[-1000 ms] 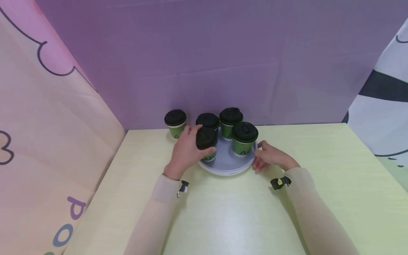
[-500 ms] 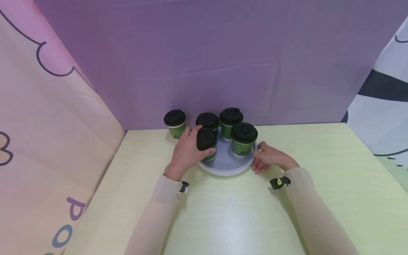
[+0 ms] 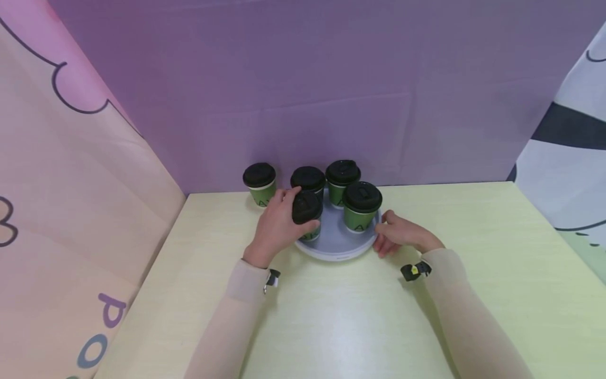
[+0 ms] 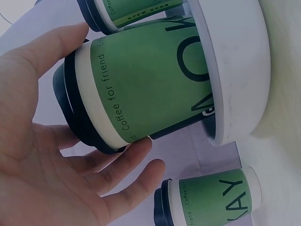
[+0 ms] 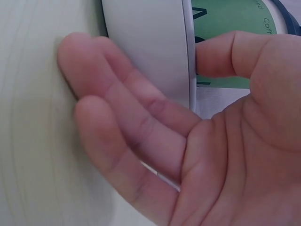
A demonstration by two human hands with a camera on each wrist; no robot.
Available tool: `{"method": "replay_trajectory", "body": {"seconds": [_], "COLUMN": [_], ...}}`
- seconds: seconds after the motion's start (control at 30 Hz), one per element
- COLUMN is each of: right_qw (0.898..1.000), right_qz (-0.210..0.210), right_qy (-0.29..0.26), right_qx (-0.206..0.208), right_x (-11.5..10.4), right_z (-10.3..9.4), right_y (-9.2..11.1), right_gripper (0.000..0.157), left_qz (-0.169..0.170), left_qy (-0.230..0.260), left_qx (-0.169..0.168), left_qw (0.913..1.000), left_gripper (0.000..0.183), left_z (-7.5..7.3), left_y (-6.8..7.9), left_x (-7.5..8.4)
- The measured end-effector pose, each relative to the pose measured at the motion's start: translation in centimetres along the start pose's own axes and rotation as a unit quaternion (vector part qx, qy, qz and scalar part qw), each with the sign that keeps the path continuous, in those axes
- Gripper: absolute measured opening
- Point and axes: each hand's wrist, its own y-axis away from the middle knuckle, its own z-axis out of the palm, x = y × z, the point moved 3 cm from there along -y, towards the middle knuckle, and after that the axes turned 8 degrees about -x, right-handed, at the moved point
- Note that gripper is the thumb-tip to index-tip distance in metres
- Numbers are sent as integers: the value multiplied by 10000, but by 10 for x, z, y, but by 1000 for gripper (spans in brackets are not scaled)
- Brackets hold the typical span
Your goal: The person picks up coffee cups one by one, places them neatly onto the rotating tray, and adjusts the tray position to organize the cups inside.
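My left hand point(image 3: 278, 225) grips a green paper coffee cup point(image 4: 148, 80) with a black lid, thumb on one side near the lid and fingers on the other. This cup stands at the front left of a round white tray point(image 3: 342, 246) with a thick side wall. With thumb at the rim and fingers curled against the side wall, my right hand point(image 3: 401, 232) holds the tray at its right edge. Another lidded cup point(image 3: 361, 217) stands front right on the tray. Two more, a back-left cup point(image 3: 308, 178) and a back-right cup point(image 3: 339, 193), are behind them.
A separate lidded cup point(image 3: 262, 193) stands on the table left of the tray, just beyond my left hand. The pale wooden table point(image 3: 326, 316) meets a purple cloth backdrop point(image 3: 303, 79) right behind the cups. Printed cloth hangs at both sides.
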Motion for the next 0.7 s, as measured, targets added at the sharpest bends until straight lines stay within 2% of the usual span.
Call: {"method": "replay_trajectory", "body": {"seconds": [0.37, 0.57, 0.7], "right_qw": [9995, 9990, 9973], "right_qz": [72, -35, 72], "right_qy": [285, 268, 143], "right_qx": [-63, 368, 718], "right_x": [4, 9, 9], "right_z": [-7, -12, -10], "right_y": [2, -2, -6], "right_gripper": [37, 45, 52], "left_qz": [-34, -42, 6], "left_qy": [12, 50, 48], "left_qx": [-80, -168, -166], "left_qw": [10000, 9998, 9999], "left_gripper": [93, 92, 92], "left_z": [-2, -3, -4], "left_y": [0, 0, 1], "left_x": [-1, -2, -2]}}
